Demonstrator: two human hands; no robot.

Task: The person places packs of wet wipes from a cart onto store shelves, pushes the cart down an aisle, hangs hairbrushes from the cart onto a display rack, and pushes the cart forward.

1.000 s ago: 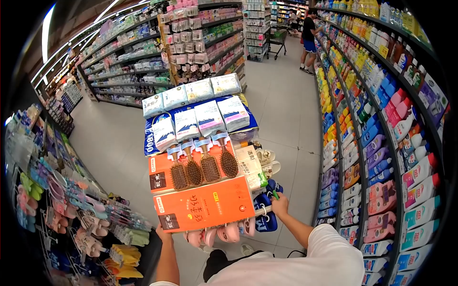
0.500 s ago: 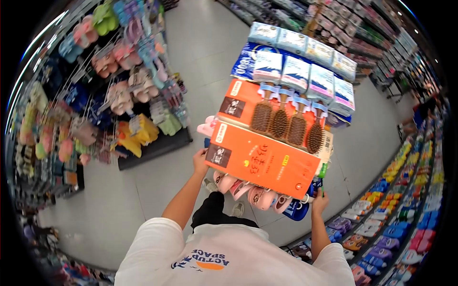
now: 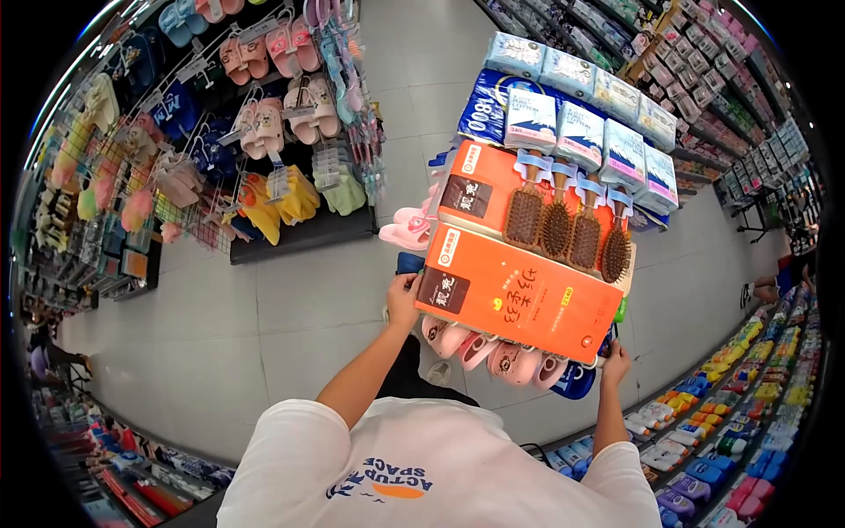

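Observation:
A tall load rides on a cart whose body is mostly hidden. At its near left corner my left hand point(image 3: 403, 297) is closed round the handle, largely covered by the goods. My right hand point(image 3: 615, 363) is closed at the near right corner, beside a short pale bar. Closest to me lies an orange box point(image 3: 519, 295), with a second orange box point(image 3: 482, 187) behind it. Several brown hairbrushes point(image 3: 555, 227) lie across the boxes. Beyond them are white-and-blue packs point(image 3: 578, 132) on a blue package point(image 3: 480, 114). Pink clogs point(image 3: 515, 363) hang below the near box.
A slipper rack point(image 3: 299, 238) with a dark base stands on the left. Shelves of bottles point(image 3: 704, 436) curve along the right. More shelves point(image 3: 678, 53) rise at the far right. Grey tiled floor point(image 3: 308, 308) runs between them. A person's legs point(image 3: 762, 287) show at the right.
The load and both my hands have shifted right in the view. The slipper rack appears slightly higher and sharper. Both hands keep their hold.

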